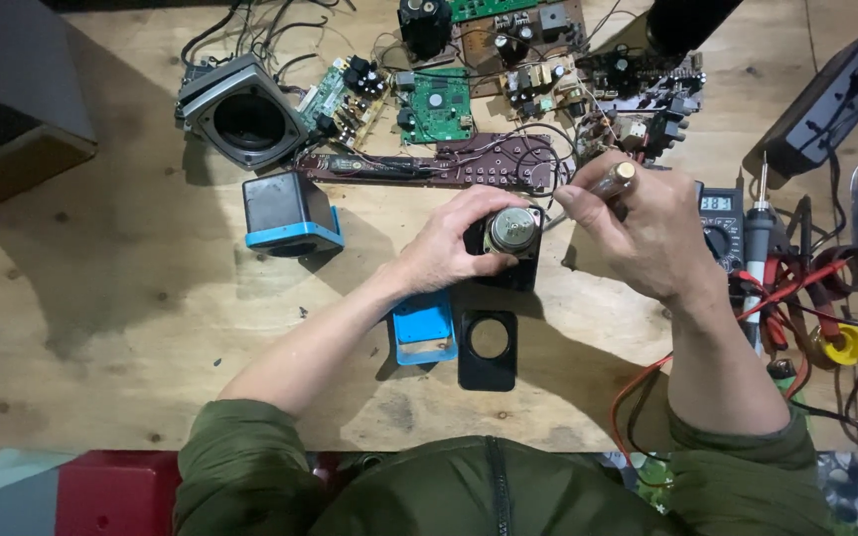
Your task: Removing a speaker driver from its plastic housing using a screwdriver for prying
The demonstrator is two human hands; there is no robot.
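Both hands are closed: left hand (446,245) gripping the speaker (510,232), right hand (647,233) pinching a screwdriver (616,179).

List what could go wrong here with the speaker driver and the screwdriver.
1. The screwdriver in the right hand works close to the left hand fingers gripping the speaker driver; a slip might jab them.
2. Loose wires run from the driver to the circuit boards; tugging may snap them.
3. The soldering iron lies near the right wrist; it may burn if hot.

Matt rough plywood table (101,298), shiny metal speaker magnet (514,230), glossy black plastic plate (489,349)
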